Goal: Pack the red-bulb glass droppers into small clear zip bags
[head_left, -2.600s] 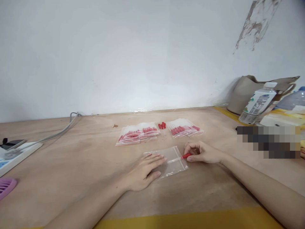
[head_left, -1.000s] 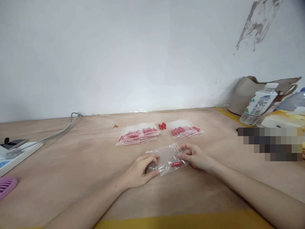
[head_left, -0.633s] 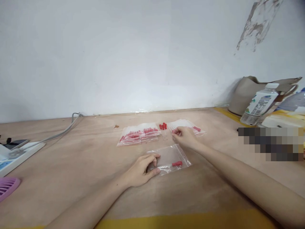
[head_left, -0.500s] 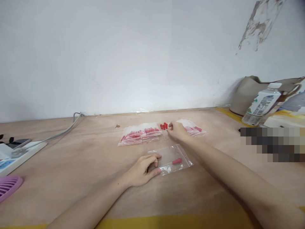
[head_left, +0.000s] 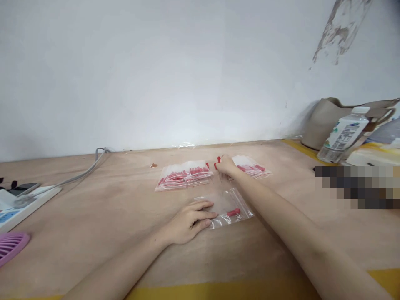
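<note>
A clear zip bag (head_left: 222, 202) lies flat on the table, with a red-bulbed dropper (head_left: 233, 212) inside it. My left hand (head_left: 193, 221) rests on the bag's left part, fingers stretched out and apart, pressing it down. Farther back, my right hand (head_left: 227, 166) is closed among several loose droppers with red bulbs and thin clear stems. Its fingers pinch a dropper (head_left: 219, 159); the fingertips are partly hidden. Another loose dropper (head_left: 207, 166) lies just left of it, beside a stack of filled bags (head_left: 179, 176).
More filled bags (head_left: 251, 167) lie right of my right hand. A water bottle (head_left: 345, 133) and a beige bag (head_left: 318, 123) stand at the right back. On the left are a power strip (head_left: 40, 204) with a cable and a purple slatted object (head_left: 13, 246).
My right hand has moved slightly into the loose droppers, which are now spread apart instead of bunched. My left fingers have straightened out over the bag.
</note>
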The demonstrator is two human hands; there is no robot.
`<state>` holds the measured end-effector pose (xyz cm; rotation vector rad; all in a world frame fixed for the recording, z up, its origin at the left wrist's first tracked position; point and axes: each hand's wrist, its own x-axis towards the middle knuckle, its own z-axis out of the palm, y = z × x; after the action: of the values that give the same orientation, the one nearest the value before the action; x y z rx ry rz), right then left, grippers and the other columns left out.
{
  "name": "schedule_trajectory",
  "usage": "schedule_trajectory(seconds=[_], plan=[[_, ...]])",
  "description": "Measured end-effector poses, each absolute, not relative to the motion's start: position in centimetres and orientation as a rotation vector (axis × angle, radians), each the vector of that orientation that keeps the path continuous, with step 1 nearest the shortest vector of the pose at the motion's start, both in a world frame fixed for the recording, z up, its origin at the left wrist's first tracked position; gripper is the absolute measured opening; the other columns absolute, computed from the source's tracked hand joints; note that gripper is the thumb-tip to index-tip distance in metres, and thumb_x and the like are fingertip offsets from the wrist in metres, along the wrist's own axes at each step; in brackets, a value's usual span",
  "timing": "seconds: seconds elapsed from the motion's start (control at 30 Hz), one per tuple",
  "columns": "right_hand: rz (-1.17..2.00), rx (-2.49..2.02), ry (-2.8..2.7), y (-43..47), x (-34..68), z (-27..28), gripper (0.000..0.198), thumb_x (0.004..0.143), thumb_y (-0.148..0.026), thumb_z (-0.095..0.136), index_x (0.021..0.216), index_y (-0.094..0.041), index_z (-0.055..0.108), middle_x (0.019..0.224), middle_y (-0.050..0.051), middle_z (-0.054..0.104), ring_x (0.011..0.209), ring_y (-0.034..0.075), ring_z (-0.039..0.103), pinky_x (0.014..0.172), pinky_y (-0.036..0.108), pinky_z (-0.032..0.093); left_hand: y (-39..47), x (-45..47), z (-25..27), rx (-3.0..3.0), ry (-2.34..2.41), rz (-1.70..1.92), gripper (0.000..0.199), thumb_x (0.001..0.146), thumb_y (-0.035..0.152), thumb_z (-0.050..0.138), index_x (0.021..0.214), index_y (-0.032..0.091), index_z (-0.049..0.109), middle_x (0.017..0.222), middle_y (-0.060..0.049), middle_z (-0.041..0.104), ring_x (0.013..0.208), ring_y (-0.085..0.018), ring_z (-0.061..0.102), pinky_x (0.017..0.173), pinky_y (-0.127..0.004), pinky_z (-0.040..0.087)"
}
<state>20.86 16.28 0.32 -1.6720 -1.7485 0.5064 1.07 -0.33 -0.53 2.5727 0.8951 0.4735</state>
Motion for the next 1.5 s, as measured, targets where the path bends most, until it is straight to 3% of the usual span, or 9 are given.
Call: schedule_trajectory(seconds=[0.17,0.3,0.4,0.6,0.77,0.9,1.03,1.23,1.5], plan=[[0.519,-1.57,-1.62,12.3,24.6,0.7,0.059,0.076,-0.022,0.043,0.129,-0.011,0.019,0.083,0.005,0.058,0.062,0.014,0.057,0.057,0.025,0.044,-0.3,1.0,-0.3,2.58,0.904,0.437,0.031,0.091,0.031,0.042,0.119,0.029,0.054,0.133,-0.003,0.043,0.124,-0.02,0.037,0.102,-0.039,0.031],[0.701,-1.328,-1.413,8.3,28.5,-1.0,0.049,0.075,-0.031,0.047,0.119,-0.021,0.03,0.064,-0.006,0.047,0.041,0.008,0.045,0.038,0.021,0.037,-0.3,1.1,-0.5,2.591,0.912,0.461,0.03,0.092,0.028,0.041,0.119,0.03,0.054,0.132,-0.001,0.044,0.122,-0.021,0.039,0.1,-0.041,0.032],[0.797,-1.245,-1.276,6.3,29.8,-2.4,0.049,0.071,-0.038,0.054,0.112,-0.023,0.03,0.062,-0.008,0.042,0.041,0.008,0.044,0.034,0.02,0.037,-0.3,1.1,-0.6,2.593,0.924,0.451,0.031,0.092,0.028,0.039,0.119,0.03,0.053,0.133,-0.002,0.043,0.123,-0.02,0.038,0.101,-0.041,0.032],[1.033,-1.155,-1.122,4.3,28.1,-2.9,0.045,0.069,-0.036,0.06,0.1,-0.026,0.03,0.065,-0.005,0.049,0.055,0.014,0.057,0.054,0.031,0.052,-0.3,1.1,-0.7,2.583,0.911,0.465,0.031,0.092,0.031,0.039,0.121,0.029,0.051,0.134,-0.003,0.042,0.123,-0.02,0.038,0.1,-0.039,0.033],[1.311,-1.077,-1.221,3.2,28.5,-2.8,0.034,0.073,-0.041,0.057,0.093,-0.024,0.037,0.073,-0.002,0.055,0.064,0.014,0.06,0.066,0.033,0.05,-0.5,1.2,-0.3,2.552,0.936,0.517,0.042,0.089,0.029,0.044,0.131,0.025,0.036,0.13,-0.005,0.046,0.119,-0.021,0.041,0.099,-0.04,0.034],[1.396,-1.115,-1.574,3.2,30.8,-2.4,0.035,0.069,-0.043,0.063,0.088,-0.019,0.046,0.081,0.002,0.06,0.074,0.013,0.058,0.071,0.03,0.046,-0.6,1.3,0.0,2.547,0.946,0.496,0.044,0.089,0.029,0.044,0.132,0.025,0.034,0.129,-0.005,0.046,0.117,-0.021,0.042,0.098,-0.04,0.035],[1.364,-1.123,-1.87,3.2,31.7,-1.8,0.032,0.069,-0.044,0.063,0.083,-0.016,0.054,0.074,0.001,0.058,0.067,0.012,0.053,0.062,0.026,0.042,-0.6,1.3,0.0,2.554,0.934,0.508,0.042,0.089,0.029,0.044,0.13,0.025,0.035,0.126,-0.006,0.048,0.116,-0.022,0.043,0.097,-0.041,0.036],[1.18,-1.115,-1.932,3.0,30.3,-2.3,0.03,0.072,-0.045,0.059,0.082,-0.017,0.059,0.056,-0.005,0.043,0.052,0.008,0.037,0.048,0.022,0.028,-0.4,1.3,-0.2,2.565,0.933,0.503,0.042,0.089,0.028,0.044,0.13,0.025,0.035,0.126,-0.005,0.048,0.116,-0.022,0.043,0.097,-0.04,0.036],[0.987,-1.14,-2.019,3.6,30.4,-2.1,0.021,0.072,-0.037,0.059,0.079,-0.017,0.061,0.056,-0.004,0.042,0.051,0.008,0.035,0.048,0.022,0.028,-0.5,1.4,-0.1,2.591,0.923,0.479,0.041,0.089,0.028,0.044,0.129,0.025,0.038,0.129,-0.004,0.047,0.119,-0.02,0.04,0.1,-0.039,0.032]])
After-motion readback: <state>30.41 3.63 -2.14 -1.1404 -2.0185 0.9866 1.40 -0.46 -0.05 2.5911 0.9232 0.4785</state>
